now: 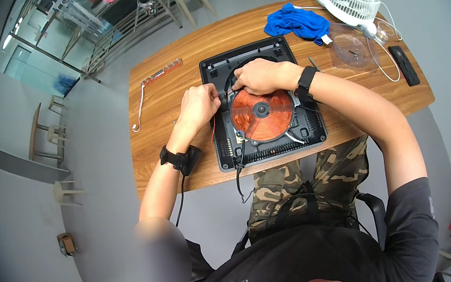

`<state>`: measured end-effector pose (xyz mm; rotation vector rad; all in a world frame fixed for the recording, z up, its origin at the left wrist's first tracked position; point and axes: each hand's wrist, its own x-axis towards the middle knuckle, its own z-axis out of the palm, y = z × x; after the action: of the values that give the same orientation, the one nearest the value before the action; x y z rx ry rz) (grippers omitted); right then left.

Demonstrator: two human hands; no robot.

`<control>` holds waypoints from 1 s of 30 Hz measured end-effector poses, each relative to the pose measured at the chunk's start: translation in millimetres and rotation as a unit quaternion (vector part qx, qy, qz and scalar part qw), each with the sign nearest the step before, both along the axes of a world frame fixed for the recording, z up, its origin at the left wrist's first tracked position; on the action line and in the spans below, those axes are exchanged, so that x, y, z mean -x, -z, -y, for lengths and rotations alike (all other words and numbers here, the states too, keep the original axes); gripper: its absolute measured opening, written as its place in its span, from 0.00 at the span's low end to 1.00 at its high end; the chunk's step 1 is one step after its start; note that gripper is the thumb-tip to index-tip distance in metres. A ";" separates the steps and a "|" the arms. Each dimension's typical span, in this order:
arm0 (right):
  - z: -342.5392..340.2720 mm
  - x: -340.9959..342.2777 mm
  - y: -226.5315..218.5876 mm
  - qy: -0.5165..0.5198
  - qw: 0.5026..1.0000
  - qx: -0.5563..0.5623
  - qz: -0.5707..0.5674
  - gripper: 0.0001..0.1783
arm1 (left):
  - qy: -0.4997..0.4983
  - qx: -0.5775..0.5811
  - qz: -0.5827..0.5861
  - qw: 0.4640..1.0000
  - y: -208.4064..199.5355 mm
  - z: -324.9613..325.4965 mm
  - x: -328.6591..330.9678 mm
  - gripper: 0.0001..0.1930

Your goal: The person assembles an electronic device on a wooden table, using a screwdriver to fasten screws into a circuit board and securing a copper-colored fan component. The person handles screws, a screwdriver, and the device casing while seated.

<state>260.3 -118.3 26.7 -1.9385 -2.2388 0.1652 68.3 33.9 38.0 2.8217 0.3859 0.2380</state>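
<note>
An opened induction cooker base (311,128), a black plastic shell, lies on the table in front of me. Its round copper coil (273,125) is exposed, with a dark disc at the centre. At the shell's left edge, my left hand (200,107) is closed in a pinch on a thin red wire (214,129), whose loose part hangs below the fingers. My right hand (262,76) reaches over the coil's upper edge, fingertips pinched on the wire a short way from the left hand. A black power cord (239,165) leaves the shell's near edge.
A narrow circuit strip (163,72) with a white lead lies at far left. On the right are a blue cloth (297,24), a white fan (349,1), a clear round dish (351,52) with small screws, and a black bar-shaped part (404,65). The wooden table (157,151) ends near my lap.
</note>
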 end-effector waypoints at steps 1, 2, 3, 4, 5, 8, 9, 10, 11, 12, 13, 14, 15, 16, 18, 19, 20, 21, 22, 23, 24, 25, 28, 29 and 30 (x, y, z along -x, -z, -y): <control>-0.1 0.0 -0.7 0.001 1.000 0.005 0.004 0.22 | -0.007 -0.005 0.003 1.000 0.4 -2.1 -0.8 0.03; -0.4 0.7 -1.2 0.001 1.000 0.010 0.008 0.22 | -0.015 -0.009 0.005 1.000 1.6 -4.1 -0.6 0.03; -0.8 1.2 -1.8 0.005 1.000 0.014 0.008 0.22 | -0.020 -0.012 0.000 1.000 6.2 -6.1 -1.1 0.04; -1.2 1.5 -2.5 0.008 1.000 0.019 0.007 0.22 | -0.025 -0.015 -0.006 1.000 12.7 -8.1 -2.0 0.04; -1.0 0.7 -2.6 0.013 1.000 0.024 0.007 0.22 | -0.029 -0.018 -0.011 0.999 15.2 -7.6 -4.2 0.04; -1.9 2.6 -1.2 0.012 1.000 0.016 0.001 0.22 | -0.032 -0.031 -0.047 0.998 19.2 -3.4 -5.4 0.04; -1.9 2.9 -1.1 0.013 1.000 0.015 0.005 0.21 | -0.032 -0.033 -0.051 0.998 18.5 -2.2 -5.3 0.05; -2.1 2.4 -1.4 0.012 1.000 0.014 0.008 0.21 | -0.031 -0.036 -0.055 0.997 16.4 -1.4 -4.9 0.05; -1.8 2.7 -2.4 0.012 1.000 0.013 0.012 0.21 | -0.030 -0.038 -0.060 0.997 14.6 -0.7 -3.9 0.06; -1.1 3.0 -3.2 0.015 1.000 0.015 0.008 0.21 | -0.019 -0.030 -0.059 0.998 14.6 -1.1 -2.5 0.07; -0.3 3.4 -3.9 0.018 1.000 0.018 0.005 0.21 | -0.008 -0.022 -0.059 0.998 14.8 -1.7 -0.8 0.07; 0.0 3.2 -3.2 0.021 1.000 0.019 0.001 0.21 | 0.003 -0.015 -0.059 0.998 13.7 -1.3 0.4 0.08; 0.0 2.8 -2.6 0.023 1.000 0.018 0.001 0.21 | 0.003 -0.007 -0.062 0.998 12.1 -0.1 1.9 0.08; -0.2 2.1 -2.2 0.024 1.000 0.018 0.000 0.21 | 0.003 0.001 -0.064 0.998 9.6 1.8 3.6 0.09; 0.4 6.2 -7.2 0.028 0.999 0.029 0.001 0.22 | 0.000 0.006 -0.065 0.998 7.1 2.8 7.4 0.10; 0.7 7.4 -10.1 0.033 0.999 0.040 0.001 0.22 | 0.000 0.003 -0.063 0.998 7.1 2.5 8.8 0.10; 1.6 8.0 -12.8 0.038 0.998 0.051 0.003 0.22 | 0.000 0.000 -0.060 0.998 6.3 2.4 8.9 0.10; 1.5 7.7 -11.4 0.037 0.998 0.046 0.003 0.22 | 0.001 -0.001 -0.062 0.998 6.0 2.5 9.3 0.11; 1.2 7.4 -10.1 0.035 0.999 0.040 0.003 0.22 | 0.003 -0.002 -0.063 0.998 5.7 2.8 9.9 0.11; 0.6 6.8 -8.5 0.033 0.999 0.034 0.003 0.21 | 0.004 -0.004 -0.064 0.998 5.4 3.3 10.5 0.11; -0.1 6.3 -6.9 0.030 0.999 0.029 0.004 0.21 | 0.003 -0.006 -0.062 0.998 5.3 3.9 11.1 0.11; -1.0 5.8 -5.4 0.027 0.999 0.024 0.005 0.21 | 0.002 -0.007 -0.061 0.998 5.4 4.5 11.7 0.11; -2.2 3.2 0.5 0.022 1.000 0.007 0.008 0.20 | -0.008 0.004 -0.080 0.997 2.0 9.9 12.1 0.12; -2.2 3.0 1.2 0.020 1.000 0.001 0.008 0.20 | -0.014 0.011 -0.090 0.996 -0.2 12.6 12.4 0.12; -2.2 2.9 1.9 0.021 1.000 0.002 0.009 0.20 | -0.015 0.005 -0.097 0.995 -1.2 15.1 12.4 0.12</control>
<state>257.5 -116.0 24.7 -1.9946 -2.2076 0.1468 55.9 18.7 39.2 2.8400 0.4706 -0.0334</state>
